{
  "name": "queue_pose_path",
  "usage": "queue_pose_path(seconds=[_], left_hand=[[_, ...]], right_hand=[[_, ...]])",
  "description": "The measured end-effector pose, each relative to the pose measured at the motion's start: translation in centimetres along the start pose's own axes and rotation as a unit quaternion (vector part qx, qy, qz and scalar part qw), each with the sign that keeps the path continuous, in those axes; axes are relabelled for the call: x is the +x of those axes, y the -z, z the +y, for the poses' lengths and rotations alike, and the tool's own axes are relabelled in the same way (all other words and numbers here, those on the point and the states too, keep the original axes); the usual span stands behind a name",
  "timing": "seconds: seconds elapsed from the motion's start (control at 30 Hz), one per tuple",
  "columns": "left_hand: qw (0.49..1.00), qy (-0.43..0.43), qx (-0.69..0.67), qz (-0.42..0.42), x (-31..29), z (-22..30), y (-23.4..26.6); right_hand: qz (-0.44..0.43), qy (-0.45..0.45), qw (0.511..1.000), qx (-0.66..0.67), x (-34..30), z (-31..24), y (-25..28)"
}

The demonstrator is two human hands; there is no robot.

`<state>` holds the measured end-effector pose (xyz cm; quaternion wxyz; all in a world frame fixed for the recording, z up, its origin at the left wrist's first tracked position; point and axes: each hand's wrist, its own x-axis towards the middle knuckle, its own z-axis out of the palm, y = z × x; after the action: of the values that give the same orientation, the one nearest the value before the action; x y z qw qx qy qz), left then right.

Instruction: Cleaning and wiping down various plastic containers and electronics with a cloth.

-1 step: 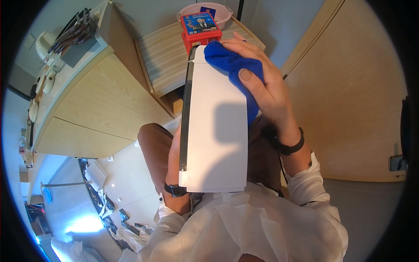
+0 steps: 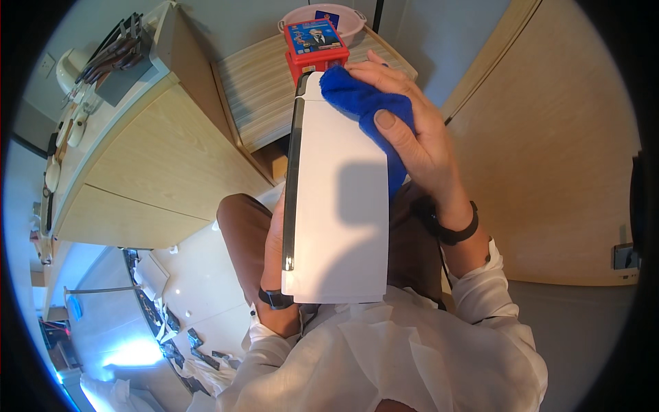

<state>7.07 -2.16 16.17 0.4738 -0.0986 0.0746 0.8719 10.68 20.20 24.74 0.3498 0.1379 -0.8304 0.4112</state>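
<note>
At far left, a grey knife block (image 2: 123,82) stands on the worktop (image 2: 93,134), its knives grouped together, apparently for easy reach. Toward the centre, my left hand (image 2: 274,237) lies against the dark side of a white case (image 2: 336,151), likely to steady it; that hand's fingers are hidden, so I cannot tell how they close. The case is between my hands, above my lap, with a red box (image 2: 317,44) beyond its far end. My right hand (image 2: 427,137) clasps a bunched blue cloth (image 2: 360,96) against the far right corner, thumb on top, perhaps so the fabric follows the edge
</note>
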Motion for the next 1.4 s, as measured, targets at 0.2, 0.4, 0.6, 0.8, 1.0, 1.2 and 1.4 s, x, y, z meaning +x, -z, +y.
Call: queue_pose_path(seconds=[0.2, 0.4, 0.6, 0.8, 1.0, 1.2, 1.4], left_hand=[[0.994, -0.020, 0.098, -0.032, 2.7, 2.7, 4.7], [0.991, -0.044, 0.099, 0.081, 3.4, 2.4, 6.9], [0.972, -0.044, 0.194, 0.128, 3.2, 2.6, 7.2], [0.951, -0.063, 0.245, 0.178, 3.0, 2.7, 7.1], [0.980, -0.042, 0.166, 0.105, 2.9, 3.0, 4.9], [0.998, -0.024, 0.057, 0.016, 2.8, 2.4, 1.9], [0.995, -0.007, 0.084, 0.045, 2.6, 2.9, 1.9]], right_hand=[[-0.006, 0.034, 0.999, -0.005, 0.5, -0.1, -0.6], [-0.028, 0.039, 0.997, -0.066, 2.0, 0.7, 0.6], [-0.050, 0.073, 0.990, -0.106, 3.8, 1.2, 0.6], [-0.105, 0.102, 0.983, -0.109, 3.2, 0.2, -0.5], [-0.146, 0.086, 0.982, -0.089, 1.8, -2.0, -1.2], [-0.172, 0.094, 0.980, -0.047, 0.2, -3.6, -1.3], [-0.206, 0.080, 0.974, -0.042, -1.0, -5.0, -1.3]])
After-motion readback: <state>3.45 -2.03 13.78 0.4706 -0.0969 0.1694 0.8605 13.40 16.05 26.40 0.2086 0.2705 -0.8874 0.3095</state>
